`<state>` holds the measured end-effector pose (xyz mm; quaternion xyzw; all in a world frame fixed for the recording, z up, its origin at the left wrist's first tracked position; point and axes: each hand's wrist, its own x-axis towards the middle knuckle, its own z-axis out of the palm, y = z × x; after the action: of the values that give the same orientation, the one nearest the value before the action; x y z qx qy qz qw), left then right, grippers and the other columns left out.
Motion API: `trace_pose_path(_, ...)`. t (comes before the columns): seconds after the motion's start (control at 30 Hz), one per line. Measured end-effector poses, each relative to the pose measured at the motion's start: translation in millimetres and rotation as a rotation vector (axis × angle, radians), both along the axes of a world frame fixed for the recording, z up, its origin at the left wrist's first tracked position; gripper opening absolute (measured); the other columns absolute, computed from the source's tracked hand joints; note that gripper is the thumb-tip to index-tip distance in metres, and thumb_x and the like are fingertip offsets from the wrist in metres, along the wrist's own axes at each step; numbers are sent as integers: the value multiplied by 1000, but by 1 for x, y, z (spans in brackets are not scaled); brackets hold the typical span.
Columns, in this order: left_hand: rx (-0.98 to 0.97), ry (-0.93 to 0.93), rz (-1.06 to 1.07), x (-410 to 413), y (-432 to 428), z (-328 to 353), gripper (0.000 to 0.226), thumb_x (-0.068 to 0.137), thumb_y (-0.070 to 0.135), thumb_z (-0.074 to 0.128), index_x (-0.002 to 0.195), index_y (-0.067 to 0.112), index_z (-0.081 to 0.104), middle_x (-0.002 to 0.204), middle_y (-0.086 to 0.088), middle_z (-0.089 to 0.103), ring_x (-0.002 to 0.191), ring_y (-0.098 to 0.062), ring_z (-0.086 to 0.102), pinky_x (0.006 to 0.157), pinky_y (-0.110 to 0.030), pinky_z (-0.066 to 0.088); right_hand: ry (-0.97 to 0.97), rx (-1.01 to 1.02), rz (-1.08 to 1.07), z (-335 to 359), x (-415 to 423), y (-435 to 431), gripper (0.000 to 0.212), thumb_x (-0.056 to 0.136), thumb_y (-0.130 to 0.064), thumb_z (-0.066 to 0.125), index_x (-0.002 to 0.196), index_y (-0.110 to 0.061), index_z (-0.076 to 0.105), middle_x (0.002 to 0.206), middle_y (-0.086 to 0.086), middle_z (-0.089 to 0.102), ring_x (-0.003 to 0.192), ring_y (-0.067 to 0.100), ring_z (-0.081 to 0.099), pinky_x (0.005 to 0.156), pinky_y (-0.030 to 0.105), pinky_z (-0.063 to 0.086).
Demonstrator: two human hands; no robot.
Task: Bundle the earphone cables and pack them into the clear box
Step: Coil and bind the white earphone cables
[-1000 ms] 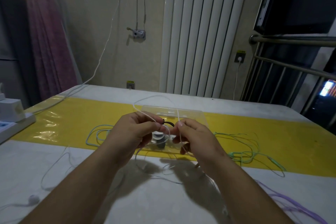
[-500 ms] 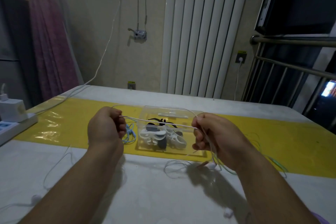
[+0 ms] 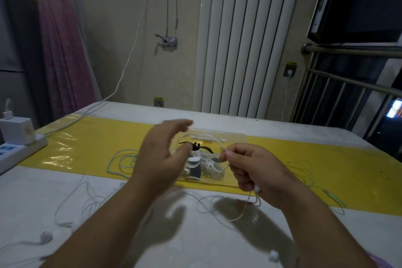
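A clear box (image 3: pixel 236 137) lies on the yellow strip (image 3: pixel 87 146) of the table, with white cable clips (image 3: pixel 208 163) and black ties (image 3: pixel 195 145) inside. My right hand (image 3: pixel 250 169) pinches a white earphone cable (image 3: pixel 243 213), which hangs in loops down to the table in front of the box. My left hand (image 3: pixel 161 154), blurred, is raised in front of the box's left side with its fingers spread and nothing in it. A light blue cable (image 3: pixel 117 163) lies coiled left of the box. A green cable (image 3: pixel 322 187) lies tangled at the right.
A white power strip with a charger (image 3: pixel 15 137) sits at the table's left edge. White earbuds (image 3: pixel 45 236) and loose cable lie on the near left. Another earbud (image 3: pixel 273 254) lies near my right forearm. A purple cable (image 3: pixel 378 262) shows at the bottom right.
My left hand let go of the white cable it was pulling taut, opened, and moved right toward the box. My right hand kept its pinch and stayed near the box's right side.
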<state>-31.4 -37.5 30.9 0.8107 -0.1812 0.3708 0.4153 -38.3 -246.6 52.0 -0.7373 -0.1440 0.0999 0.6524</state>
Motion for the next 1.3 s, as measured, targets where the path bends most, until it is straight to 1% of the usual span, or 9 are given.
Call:
trace_pose_path(0.1, 219, 10, -72, 1, -12, -8, 40, 86, 47, 48, 119, 29, 63, 103, 17, 63, 101, -9, 55, 88, -34, 41, -11, -27, 54, 0, -3, 3, 19, 98, -13, 50, 85, -6, 63, 51, -7, 31, 44, 9, 22, 42, 20, 21)
trace_pose_path(0.2, 246, -25, -48, 4, -15, -9, 22, 88, 44, 46, 92, 30, 63, 80, 15, 56, 81, -11, 50, 74, -34, 40, -32, -28, 78, 3, -6, 4, 18, 96, -12, 51, 85, -6, 64, 50, -7, 34, 45, 9, 24, 42, 20, 24)
trace_pose_path(0.37, -193, 124, -139, -4, -14, 1, 21, 87, 27, 54, 70, 15, 56, 59, 10, 52, 56, -3, 45, 55, -20, 35, -84, -54, 32, 6, -6, 0, 20, 94, -10, 56, 79, -6, 68, 48, 1, 41, 40, 13, 32, 43, 24, 37)
trace_pose_path(0.5, -425, 102, 1, -1, -4, 4, 23, 83, 25, 52, 68, 9, 57, 66, -10, 55, 62, -17, 47, 57, -26, 35, -85, -50, 8, 5, -2, -5, 18, 93, -12, 57, 82, -3, 68, 47, 4, 39, 39, 16, 36, 44, 28, 43)
trace_pose_path(0.7, -595, 81, 187, -1, 4, 8, 22, 85, 18, 54, 65, 9, 54, 48, 7, 41, 48, -8, 33, 48, -25, 26, -75, -62, 14, 6, -1, -13, 21, 93, -16, 57, 77, -9, 68, 50, 5, 33, 40, 16, 35, 46, 28, 43)
trace_pose_path(0.93, -333, 183, 301, 0, 5, 5, 20, 75, 25, 52, 65, 11, 62, 57, -4, 56, 62, -24, 54, 56, -41, 41, -46, 47, -39, 5, 2, -12, 27, 95, -15, 53, 73, -14, 67, 53, -2, 21, 46, 13, 17, 43, 20, 21)
trace_pose_path(1.03, -246, 167, 377, -1, 5, 5, 21, 78, 21, 59, 97, 27, 67, 84, 7, 65, 78, -18, 60, 62, -31, 41, -48, 54, -32, 5, 2, -12, 25, 95, -14, 54, 74, -13, 67, 53, -2, 20, 46, 12, 15, 44, 20, 16)
trace_pose_path(1.17, 2, 19, 132, -8, -3, 6, 60, 64, 27, 55, 124, 29, 55, 110, 10, 61, 103, -10, 56, 89, -31, 43, -86, 33, -7, 3, -1, -6, 19, 94, -12, 55, 78, -8, 65, 49, -5, 24, 44, 11, 16, 45, 23, 14)
trace_pose_path(1.3, -5, 379, -352, -15, -19, 2, 46, 68, 53, 62, 113, 45, 53, 88, 16, 69, 84, 0, 65, 77, -29, 52, -160, 17, 2, 1, -3, 3, 14, 94, -11, 55, 86, -1, 61, 47, -6, 31, 44, 12, 22, 47, 28, 17)
